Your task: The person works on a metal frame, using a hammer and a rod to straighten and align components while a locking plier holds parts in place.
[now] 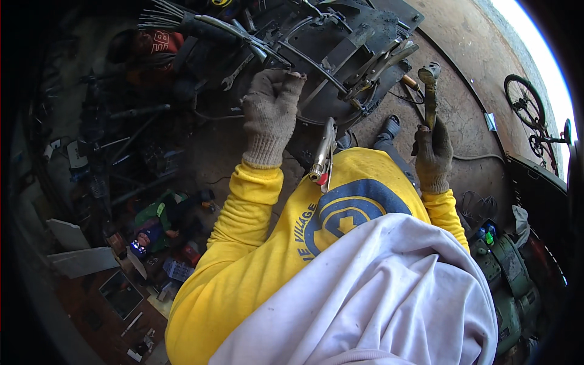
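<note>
My left hand (271, 112), in a grey knit glove, reaches toward a dark metal frame (340, 55) on the floor, fingers curled at a thin metal rod of it. My right hand (433, 155), also gloved, grips the handle of a hammer (429, 85) held upright, head up. Locking pliers (322, 155) stick up near my chest, clamped at the frame's near edge. A second pair of locking pliers (380, 64) is clamped on the frame's right side. My sleeves are yellow.
A wire brush (167, 18) and a spanner (234, 73) lie by the frame. Metal bars and clutter fill the left side. A bicycle (535, 115) stands at the far right. Green machinery (511, 286) sits at lower right. Bottles and boxes lie at lower left.
</note>
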A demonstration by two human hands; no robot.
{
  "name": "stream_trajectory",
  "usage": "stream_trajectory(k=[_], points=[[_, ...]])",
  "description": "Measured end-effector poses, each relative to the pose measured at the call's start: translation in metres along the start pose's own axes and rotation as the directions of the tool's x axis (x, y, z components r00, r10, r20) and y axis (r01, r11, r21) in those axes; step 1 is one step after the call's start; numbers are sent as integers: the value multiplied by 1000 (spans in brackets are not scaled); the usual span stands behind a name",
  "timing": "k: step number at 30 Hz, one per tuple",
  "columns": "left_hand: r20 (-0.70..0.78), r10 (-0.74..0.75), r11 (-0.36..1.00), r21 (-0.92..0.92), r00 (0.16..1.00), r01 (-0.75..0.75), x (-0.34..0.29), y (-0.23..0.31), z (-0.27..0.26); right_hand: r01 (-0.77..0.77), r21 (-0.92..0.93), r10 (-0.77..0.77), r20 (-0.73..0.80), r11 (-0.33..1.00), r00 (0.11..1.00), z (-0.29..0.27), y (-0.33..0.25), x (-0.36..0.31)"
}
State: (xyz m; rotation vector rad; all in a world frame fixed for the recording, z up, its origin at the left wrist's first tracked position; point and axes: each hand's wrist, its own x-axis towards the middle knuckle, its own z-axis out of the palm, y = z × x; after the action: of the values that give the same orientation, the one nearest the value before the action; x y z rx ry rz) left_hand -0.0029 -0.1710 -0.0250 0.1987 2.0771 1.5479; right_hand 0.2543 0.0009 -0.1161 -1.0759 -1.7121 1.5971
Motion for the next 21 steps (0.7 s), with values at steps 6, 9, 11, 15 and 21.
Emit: stream_trajectory(k=[6,9,11,15,21], points=[[-58,674,592,639,737,-491,11,-16,-9,-2,30,3,-24,1000,1000,-5,-1,0],[-28,878,351,715,477,-604,24,-16,-8,13,26,-12,-21,1000,1000,-6,0,0],[246,931,-29,788,271,-615,32,4,-14,20,15,-19,-19,1000,1000,-8,-1,-1],[295,908,-60,793,297,-606,55,21,-16,18,-20,-17,37,1000,999,-7,-4,-3],[433,726,-191,874,534,-448,90,24,-27,-5,-68,10,74,998,997,-6,-8,-7]])
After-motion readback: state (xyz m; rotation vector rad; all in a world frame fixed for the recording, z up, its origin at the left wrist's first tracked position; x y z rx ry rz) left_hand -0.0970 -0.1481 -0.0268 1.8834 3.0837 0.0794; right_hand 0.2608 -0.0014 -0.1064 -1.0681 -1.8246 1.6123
